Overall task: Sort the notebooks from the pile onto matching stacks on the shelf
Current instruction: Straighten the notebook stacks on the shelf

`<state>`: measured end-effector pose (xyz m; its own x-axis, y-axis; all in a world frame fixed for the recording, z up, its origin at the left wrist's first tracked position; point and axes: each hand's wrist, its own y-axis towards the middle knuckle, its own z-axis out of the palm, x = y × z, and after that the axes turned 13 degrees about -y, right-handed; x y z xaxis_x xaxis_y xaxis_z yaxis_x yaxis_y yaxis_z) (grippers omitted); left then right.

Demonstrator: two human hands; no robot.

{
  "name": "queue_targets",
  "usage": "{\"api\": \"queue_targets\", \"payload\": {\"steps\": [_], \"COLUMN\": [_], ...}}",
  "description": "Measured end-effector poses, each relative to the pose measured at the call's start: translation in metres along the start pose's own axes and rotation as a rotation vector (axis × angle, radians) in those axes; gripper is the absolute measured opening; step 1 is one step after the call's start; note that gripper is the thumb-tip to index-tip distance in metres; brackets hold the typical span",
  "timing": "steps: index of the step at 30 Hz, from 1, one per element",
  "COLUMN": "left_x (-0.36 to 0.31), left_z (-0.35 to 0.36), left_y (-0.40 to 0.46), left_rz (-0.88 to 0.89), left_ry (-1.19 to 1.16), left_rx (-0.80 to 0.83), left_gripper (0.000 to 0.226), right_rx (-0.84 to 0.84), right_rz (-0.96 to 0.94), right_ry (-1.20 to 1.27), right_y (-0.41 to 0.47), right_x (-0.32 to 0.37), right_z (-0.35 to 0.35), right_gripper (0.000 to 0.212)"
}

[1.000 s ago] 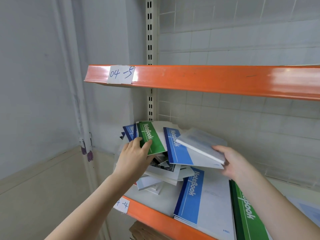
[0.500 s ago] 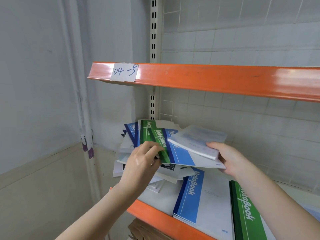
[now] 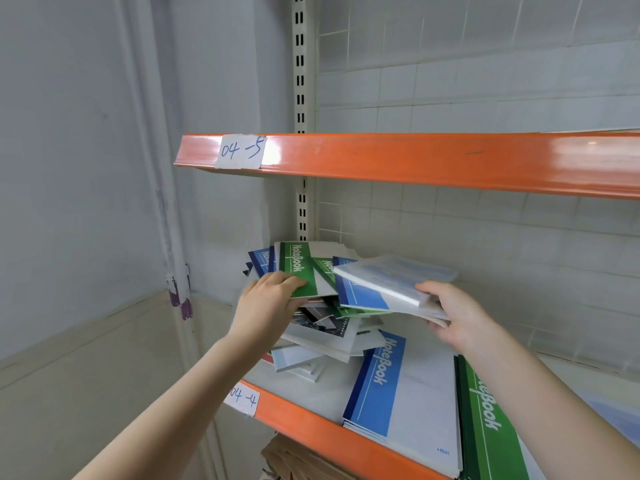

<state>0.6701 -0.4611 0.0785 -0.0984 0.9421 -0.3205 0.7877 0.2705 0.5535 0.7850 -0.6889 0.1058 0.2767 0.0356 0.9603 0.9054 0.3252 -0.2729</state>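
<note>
A: Start at the left. What is the left hand (image 3: 266, 308) doing?

B: It reaches into the loose pile (image 3: 322, 327) at the far left of the shelf (image 3: 311, 427). Its fingers curl over the near edge of the top green notebook (image 3: 301, 271), with the thumb side tucked beneath, so it grips that cover. A second ago the same hand lay flatter on the heap; since then a second green cover (image 3: 323, 271) has slid into view beside the first, fanned out to the right.

A: So it is separating greens from the rest?

B: That is my reading: the green ones are being worked loose for their own stack.

A: And the middle?

B: A blue notebook (image 3: 360, 296) sits tilted on the pile, partly under the pale notebook (image 3: 391, 277) that the right hand (image 3: 450, 318) holds. The fingers are wrapped under it and the thumb is pressed on top, pinching its near right corner. It has hardly shifted over the last second.

A: Where are the sorted stacks?

B: Near right on the same shelf: a blue stack (image 3: 405, 400), then a green stack (image 3: 485, 420) just beside it, touching or nearly so. The green notebook likely belongs there, a short carry to the right past the right arm.
</note>
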Motion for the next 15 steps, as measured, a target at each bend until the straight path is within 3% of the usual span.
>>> {"api": "queue_targets", "payload": {"steps": [4,7,10,12,15], "left_x": [0.002,-0.002,-0.022,-0.031,-0.043], "left_z": [-0.003,-0.003,-0.002,0.003,0.011], "left_y": [-0.004,-0.015,-0.035,-0.045,-0.056], "left_rz": [0.182,0.404,0.532,0.45,0.197], "left_ry": [0.065,0.011,-0.06,-0.171,-0.523], "left_rx": [-0.092,-0.201,-0.273,-0.312,-0.334], "left_gripper": [0.026,0.026,0.011,0.023,0.033], "right_rx": [0.028,0.026,0.064,0.088,0.136], "right_rz": [-0.061,-0.074,-0.075,-0.057,-0.029], "right_ry": [0.24,0.155,0.047,0.003,0.028], "right_y": [0.002,0.001,-0.001,-0.004,-0.007], "right_x": [0.0,-0.001,-0.005,-0.01,-0.02], "right_z": [-0.002,-0.003,-0.002,-0.001,-0.001], "right_gripper": [0.007,0.003,0.015,0.016,0.017]}}
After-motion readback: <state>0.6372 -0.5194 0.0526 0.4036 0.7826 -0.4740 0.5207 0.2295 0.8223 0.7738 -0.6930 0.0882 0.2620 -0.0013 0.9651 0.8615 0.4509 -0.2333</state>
